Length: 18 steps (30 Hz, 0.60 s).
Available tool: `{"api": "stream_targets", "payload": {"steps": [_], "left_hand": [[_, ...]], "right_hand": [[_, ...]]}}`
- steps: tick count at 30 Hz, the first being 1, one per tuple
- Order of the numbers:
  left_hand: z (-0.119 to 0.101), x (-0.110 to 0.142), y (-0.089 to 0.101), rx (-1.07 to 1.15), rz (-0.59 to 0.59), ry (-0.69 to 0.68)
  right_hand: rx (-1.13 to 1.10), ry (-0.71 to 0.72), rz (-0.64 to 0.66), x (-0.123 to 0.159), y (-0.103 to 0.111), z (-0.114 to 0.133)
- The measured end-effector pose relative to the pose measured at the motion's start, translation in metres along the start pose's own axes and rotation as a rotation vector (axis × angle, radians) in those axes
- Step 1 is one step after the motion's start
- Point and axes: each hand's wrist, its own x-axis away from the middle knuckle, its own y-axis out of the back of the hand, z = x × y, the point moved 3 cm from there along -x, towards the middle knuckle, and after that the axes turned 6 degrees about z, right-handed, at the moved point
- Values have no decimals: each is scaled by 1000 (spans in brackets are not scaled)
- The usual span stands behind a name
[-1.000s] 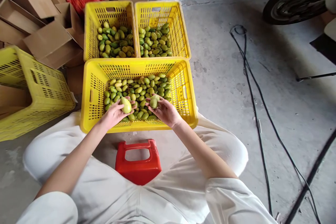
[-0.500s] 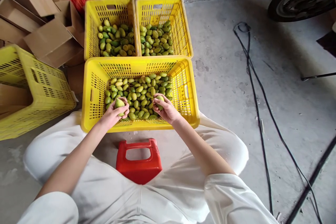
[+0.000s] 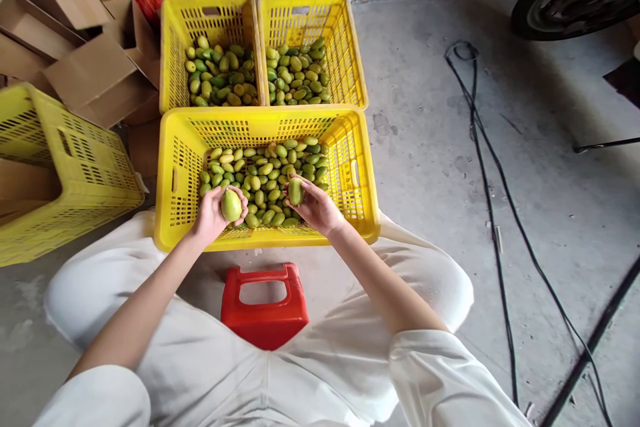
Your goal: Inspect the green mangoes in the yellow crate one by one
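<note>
Within half-curled left fingers (image 3: 244,205), green fruit (image 3: 231,205)

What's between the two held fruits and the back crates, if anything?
The left fruit, in the left hand, and the right fruit, in the right hand, face the far wall of the front crate, then the near sides of the back crates. Nothing else visible intervenes.

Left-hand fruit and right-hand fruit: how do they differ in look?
The left fruit looks larger than the right fruit.
The left fruit is paler yellow-green; the right fruit is darker green.
The left fruit looks rounder, the right fruit narrower.
Both are held over the front crate.
</note>
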Motion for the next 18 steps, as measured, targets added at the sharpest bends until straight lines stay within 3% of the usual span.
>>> {"api": "stream_targets", "payload": {"steps": [5,18], "left_hand": [[4,-1,3,23,-55,-20],[7,-1,3,-30,43,-59]], "right_hand": [[6,-16,-32,0,1,-2],[-94,-30,82,-2,2,0]]}}
